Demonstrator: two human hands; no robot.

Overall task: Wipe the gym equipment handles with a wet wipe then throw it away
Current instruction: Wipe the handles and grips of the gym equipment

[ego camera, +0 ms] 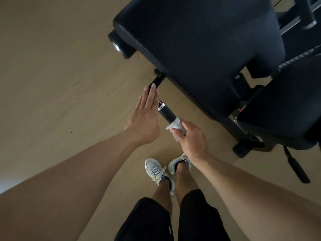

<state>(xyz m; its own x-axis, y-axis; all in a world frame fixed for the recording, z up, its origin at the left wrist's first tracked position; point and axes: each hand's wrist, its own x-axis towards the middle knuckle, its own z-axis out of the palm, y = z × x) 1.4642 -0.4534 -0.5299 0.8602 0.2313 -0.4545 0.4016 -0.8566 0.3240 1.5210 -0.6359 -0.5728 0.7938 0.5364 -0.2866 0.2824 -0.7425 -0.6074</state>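
A black handle (167,113) with a silver collar sticks out from under the black padded seat (199,42) of the gym machine. My right hand (192,140) is wrapped around the near end of the handle with a white wet wipe (175,126) pressed between palm and grip. My left hand (145,115) is flat with its fingers straight and together. Its fingertips rest against the black bar (157,80) just beyond the collar. The near end of the handle is hidden under the wipe and my right hand.
A second padded seat part (284,108) stands to the right, with a black frame foot (243,148) and another dangling black handle (297,169) below it. My two feet in white trainers (157,171) stand on the tan floor (52,66) close to the handle.
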